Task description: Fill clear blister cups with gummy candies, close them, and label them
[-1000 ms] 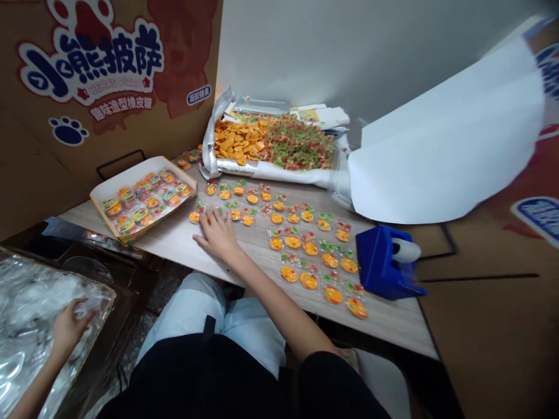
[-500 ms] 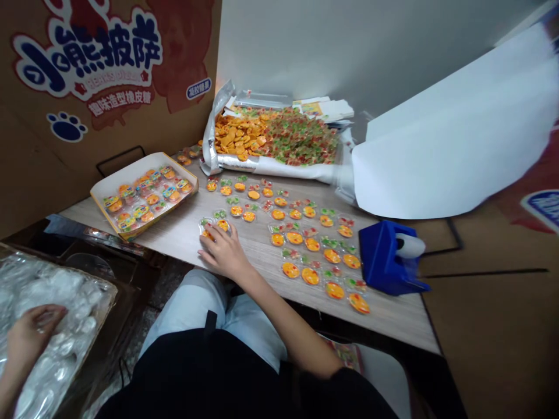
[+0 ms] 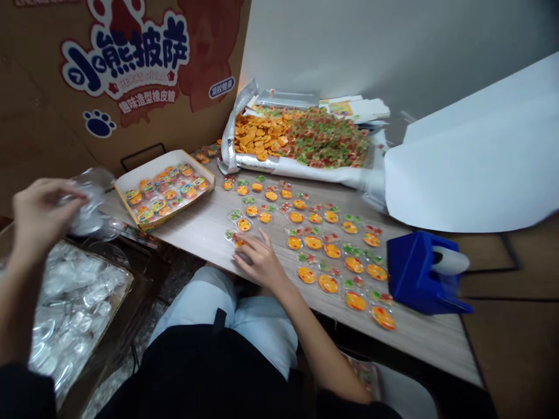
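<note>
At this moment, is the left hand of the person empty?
No, the left hand holds clear plastic packaging with its fingers, to the left of the open candy box.

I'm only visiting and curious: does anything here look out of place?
Only mildly: a few orange candies sit between the tray and the big bag, apart from the candy packs in uneven rows. No obvious damage.
</note>
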The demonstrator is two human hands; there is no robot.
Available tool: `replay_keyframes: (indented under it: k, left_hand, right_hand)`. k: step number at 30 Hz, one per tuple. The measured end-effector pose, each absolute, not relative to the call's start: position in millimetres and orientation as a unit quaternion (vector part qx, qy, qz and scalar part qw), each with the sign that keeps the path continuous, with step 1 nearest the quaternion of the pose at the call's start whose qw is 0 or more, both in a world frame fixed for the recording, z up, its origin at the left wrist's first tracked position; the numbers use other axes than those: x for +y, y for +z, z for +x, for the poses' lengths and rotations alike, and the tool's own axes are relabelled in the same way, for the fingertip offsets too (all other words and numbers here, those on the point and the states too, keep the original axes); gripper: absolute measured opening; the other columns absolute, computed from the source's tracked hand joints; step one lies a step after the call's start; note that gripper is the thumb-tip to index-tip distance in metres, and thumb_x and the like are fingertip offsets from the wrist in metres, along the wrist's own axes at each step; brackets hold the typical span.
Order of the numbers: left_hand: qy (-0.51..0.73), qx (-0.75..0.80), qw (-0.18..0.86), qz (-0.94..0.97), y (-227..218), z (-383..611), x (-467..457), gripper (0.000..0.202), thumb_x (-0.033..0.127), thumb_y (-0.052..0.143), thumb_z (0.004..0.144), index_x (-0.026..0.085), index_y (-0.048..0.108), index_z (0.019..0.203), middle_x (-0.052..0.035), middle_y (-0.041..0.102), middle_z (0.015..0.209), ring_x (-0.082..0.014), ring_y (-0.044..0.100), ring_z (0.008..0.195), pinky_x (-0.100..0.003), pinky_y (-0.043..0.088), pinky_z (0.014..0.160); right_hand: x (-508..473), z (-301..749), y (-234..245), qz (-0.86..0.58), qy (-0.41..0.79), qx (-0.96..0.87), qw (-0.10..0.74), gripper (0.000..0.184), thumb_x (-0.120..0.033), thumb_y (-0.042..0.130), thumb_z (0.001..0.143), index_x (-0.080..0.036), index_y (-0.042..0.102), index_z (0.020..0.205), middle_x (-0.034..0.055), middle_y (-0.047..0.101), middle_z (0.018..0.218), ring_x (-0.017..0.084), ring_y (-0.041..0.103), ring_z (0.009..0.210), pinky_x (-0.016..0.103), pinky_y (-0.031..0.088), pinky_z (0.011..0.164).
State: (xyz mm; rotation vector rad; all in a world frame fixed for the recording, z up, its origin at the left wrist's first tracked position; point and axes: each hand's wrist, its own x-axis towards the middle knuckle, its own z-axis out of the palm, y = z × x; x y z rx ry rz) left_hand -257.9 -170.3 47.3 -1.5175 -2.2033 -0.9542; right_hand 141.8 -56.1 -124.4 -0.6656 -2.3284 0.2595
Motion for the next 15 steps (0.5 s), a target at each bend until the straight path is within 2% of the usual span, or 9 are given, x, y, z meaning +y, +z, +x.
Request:
replay_keyframes:
  k: [2,5,10,12,15]
  left_hand:
    - [-0.359,-0.747,0.098,-0.551,42,-241,-110,0.023,0.033,0.066,0.071,0.013,0.071,0.083,-0.0027,0.068,0.088,-0.014,0.057,0.081,-0.029,0.048,0.08]
    - [-0.328,-0.764,0.035,-0.554,22,-225,-43,0.019,0.023,0.062,0.074,0.011,0.07,0.085,-0.0049,0.067,0.089,-0.0151,0.056,0.085,-0.03,0.045,0.086]
    - [-0.311,-0.768,-0.01,-0.559,-9,-217,-3,0.025,0.013,0.047,0.076,0.014,0.068,0.089,-0.0067,0.069,0.097,-0.0185,0.059,0.093,-0.031,0.044,0.091]
    - [-0.317,-0.757,-0.033,-0.571,-17,-219,-1,0.031,0.01,0.045,0.075,0.014,0.067,0.097,-0.0075,0.069,0.104,-0.0192,0.061,0.097,-0.031,0.045,0.091]
    - [-0.351,-0.742,-0.049,-0.57,-23,-224,-5,0.046,0.007,0.045,0.076,0.014,0.058,0.119,-0.0093,0.064,0.123,-0.0183,0.06,0.107,-0.028,0.046,0.09]
  right_hand:
    - [-56,147,-126,-0.263,0.098,-0.891,0.356,0.019,-0.024,0.05,0.093,-0.019,0.064,0.08,0.0135,0.072,0.112,0.024,0.067,0.107,0.056,0.04,0.107]
    - [-56,154,-125,-0.295,0.097,-0.874,0.374,0.019,-0.023,0.048,0.093,-0.019,0.066,0.085,0.0122,0.073,0.109,0.023,0.067,0.108,0.053,0.043,0.106]
    - [-66,155,-119,-0.377,0.045,-0.847,0.371,0.017,-0.026,0.053,0.09,-0.019,0.068,0.098,0.0115,0.071,0.112,0.027,0.062,0.112,0.049,0.043,0.099]
    - [-71,153,-120,-0.414,0.029,-0.844,0.341,0.019,-0.027,0.057,0.087,-0.018,0.068,0.101,0.0124,0.069,0.113,0.028,0.061,0.105,0.045,0.046,0.089]
    - [-74,153,-124,-0.425,0.053,-0.843,0.326,0.017,-0.024,0.055,0.088,-0.018,0.068,0.097,0.0124,0.068,0.11,0.026,0.06,0.098,0.039,0.046,0.08]
